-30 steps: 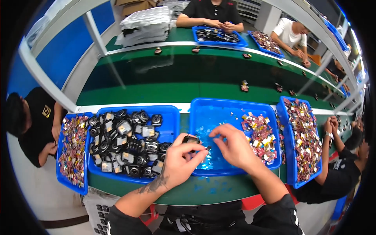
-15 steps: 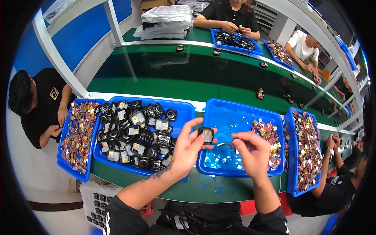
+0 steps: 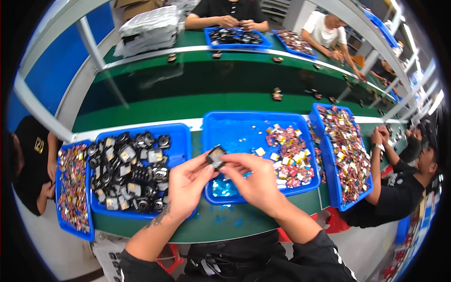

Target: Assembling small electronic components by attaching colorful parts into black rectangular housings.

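My left hand [image 3: 188, 188] and my right hand [image 3: 256, 181] meet over the near edge of the middle blue tray [image 3: 235, 129]. Between their fingertips they hold one small black square part [image 3: 216, 156] with a pale face, tilted up. The left blue tray [image 3: 181, 141] beside my left hand is heaped with several similar black parts [image 3: 129, 169]. In the middle tray lies a pile of small red, pink and silver pieces [image 3: 291, 155] on its right side, with blue scraps [image 3: 223, 188] near its front edge.
A tray of colourful pieces [image 3: 350, 150] stands at right and another tray [image 3: 70, 188] at far left. Persons work on both sides and across the green conveyor belt [image 3: 188, 80]. Grey bagged stacks [image 3: 148, 28] sit far left. Loose parts lie on the belt.
Both hands have lifted the black part slightly and turned it, keeping it between the fingertips. The view has shifted, so the trays sit lower and to the right.
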### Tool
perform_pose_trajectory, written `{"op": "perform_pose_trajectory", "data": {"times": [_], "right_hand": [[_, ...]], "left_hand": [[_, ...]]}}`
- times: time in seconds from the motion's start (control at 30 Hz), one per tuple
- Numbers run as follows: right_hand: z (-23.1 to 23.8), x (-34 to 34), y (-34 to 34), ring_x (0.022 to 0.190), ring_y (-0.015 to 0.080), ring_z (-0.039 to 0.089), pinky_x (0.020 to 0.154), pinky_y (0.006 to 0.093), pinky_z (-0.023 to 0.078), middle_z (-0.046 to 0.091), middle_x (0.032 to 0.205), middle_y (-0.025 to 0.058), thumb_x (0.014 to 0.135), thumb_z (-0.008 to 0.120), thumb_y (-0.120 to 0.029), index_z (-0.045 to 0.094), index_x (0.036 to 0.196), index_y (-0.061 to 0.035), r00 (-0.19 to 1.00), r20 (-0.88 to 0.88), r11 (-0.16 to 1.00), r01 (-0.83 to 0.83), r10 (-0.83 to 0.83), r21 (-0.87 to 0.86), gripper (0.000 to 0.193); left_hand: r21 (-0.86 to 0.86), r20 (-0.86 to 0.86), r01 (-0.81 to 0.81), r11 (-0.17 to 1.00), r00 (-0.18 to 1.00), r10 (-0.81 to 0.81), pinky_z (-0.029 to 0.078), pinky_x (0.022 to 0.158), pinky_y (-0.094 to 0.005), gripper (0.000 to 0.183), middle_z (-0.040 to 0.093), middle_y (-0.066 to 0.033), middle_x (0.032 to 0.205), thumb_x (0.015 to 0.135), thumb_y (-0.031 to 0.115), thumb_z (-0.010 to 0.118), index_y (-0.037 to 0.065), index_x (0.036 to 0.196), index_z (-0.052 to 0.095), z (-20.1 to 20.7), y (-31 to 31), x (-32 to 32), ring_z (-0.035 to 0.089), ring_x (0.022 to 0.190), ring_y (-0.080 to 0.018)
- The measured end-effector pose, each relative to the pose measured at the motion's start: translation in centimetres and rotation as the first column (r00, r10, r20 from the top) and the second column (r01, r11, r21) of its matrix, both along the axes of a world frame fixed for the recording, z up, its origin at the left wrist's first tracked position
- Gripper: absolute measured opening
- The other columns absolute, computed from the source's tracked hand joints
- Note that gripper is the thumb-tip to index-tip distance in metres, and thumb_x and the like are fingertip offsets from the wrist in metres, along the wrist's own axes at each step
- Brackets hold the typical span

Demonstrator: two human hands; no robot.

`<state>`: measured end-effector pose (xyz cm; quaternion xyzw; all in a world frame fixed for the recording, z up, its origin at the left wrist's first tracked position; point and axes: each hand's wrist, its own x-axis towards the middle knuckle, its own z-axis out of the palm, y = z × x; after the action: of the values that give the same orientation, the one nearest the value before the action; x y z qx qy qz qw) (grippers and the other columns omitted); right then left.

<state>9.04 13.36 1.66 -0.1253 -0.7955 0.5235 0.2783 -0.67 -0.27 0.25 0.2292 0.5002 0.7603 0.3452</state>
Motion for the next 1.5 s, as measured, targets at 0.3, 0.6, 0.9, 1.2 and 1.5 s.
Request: {"op": "perform_pose_trajectory", "data": {"times": [0.3, 0.6, 0.9, 1.2, 1.5], "right_hand": [[3.1, 0.2, -0.6, 0.063, 0.0151, 0.064, 0.055, 0.0265, 0.049, 0.069, 0.078, 0.0099, 0.082, 0.069, 0.000, 0.069, 0.089, -0.0003, 0.996, 0.087, 0.992, -0.001, -0.010, 0.123, 0.008], [2.8, 0.2, -0.2, 0.062, 0.0147, 0.064, 0.056, 0.0270, 0.049, 0.068, 0.075, 0.0114, 0.080, 0.070, 0.001, 0.066, 0.085, 0.0021, 0.995, 0.100, 0.992, -0.012, -0.001, 0.128, 0.006], [3.7, 0.3, 0.8, 0.052, 0.0114, 0.051, 0.050, 0.0259, 0.042, 0.053, 0.060, 0.0031, 0.076, 0.074, -0.005, 0.061, 0.075, -0.0004, 0.973, 0.229, 0.977, -0.080, 0.033, 0.197, 0.014], [0.9, 0.8, 0.8, 0.077, 0.0085, 0.057, 0.067, 0.0245, 0.051, 0.058, 0.081, 0.0025, 0.079, 0.075, -0.006, 0.057, 0.088, -0.0013, 0.996, -0.092, 0.922, -0.027, -0.009, -0.387, 0.021], [1.4, 2.6, 0.4, 0.085, 0.0108, 0.064, 0.075, 0.0244, 0.056, 0.067, 0.091, 0.0084, 0.086, 0.069, 0.001, 0.064, 0.096, 0.0053, 0.992, -0.006, 0.871, -0.116, 0.129, -0.478, 0.011]], "left_hand": [[0.062, -0.010, 0.100, 0.993, 0.995, -0.099, 0.049, 0.095, -0.0263, 0.038, 0.061, -0.0124, 0.123, 0.095, -0.001, 0.053, -0.008, 0.132, 0.049, -1.0, 0.2, 0.2, 0.059, 0.111, -0.0156], [0.077, -0.018, 0.144, 0.987, 0.990, -0.143, 0.049, 0.097, -0.0286, 0.038, 0.060, -0.0149, 0.123, 0.095, -0.001, 0.053, -0.010, 0.132, 0.048, -0.7, 0.0, 0.2, 0.059, 0.112, -0.0180], [0.072, -0.089, 0.127, 0.989, 0.989, -0.120, 0.050, 0.096, -0.0291, 0.038, 0.061, -0.0147, 0.120, 0.095, -0.002, 0.052, -0.009, 0.132, 0.048, -0.8, -0.3, 1.0, 0.061, 0.108, -0.0168], [0.098, 0.022, -0.010, 0.995, 1.000, 0.008, 0.053, 0.092, -0.0301, 0.037, 0.064, -0.0144, 0.116, 0.094, -0.001, 0.056, -0.009, 0.129, 0.051, -0.9, 0.3, 0.7, 0.063, 0.104, -0.0174], [0.037, -0.796, -0.135, 0.990, 0.596, 0.111, 0.055, 0.077, -0.0300, 0.037, 0.062, -0.0159, 0.106, 0.081, -0.010, 0.061, 0.004, 0.115, 0.068, 0.5, 0.1, 0.3, 0.066, 0.092, -0.0229]]}}
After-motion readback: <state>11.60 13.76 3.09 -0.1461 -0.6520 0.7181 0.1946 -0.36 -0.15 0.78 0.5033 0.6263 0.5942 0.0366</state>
